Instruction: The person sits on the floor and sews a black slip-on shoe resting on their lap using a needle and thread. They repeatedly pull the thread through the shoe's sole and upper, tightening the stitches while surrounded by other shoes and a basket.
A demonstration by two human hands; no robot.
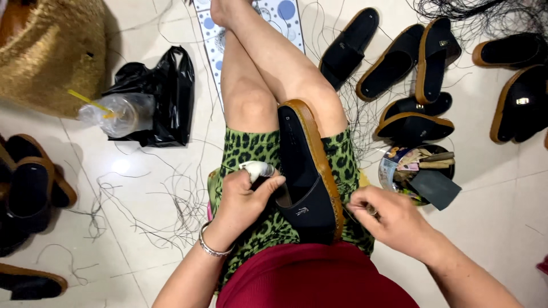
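The black slipper (pixel 308 171) lay lengthwise on the person's lap, steadied there by the left hand (pixel 242 199), closed around its upper with a taped finger, while the right hand (pixel 388 219) pinched closed at its tan sole edge.

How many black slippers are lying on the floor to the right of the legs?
7 in view: three in a row at top, two stacked below, and two at the right edge. More may be hidden beyond the frame.
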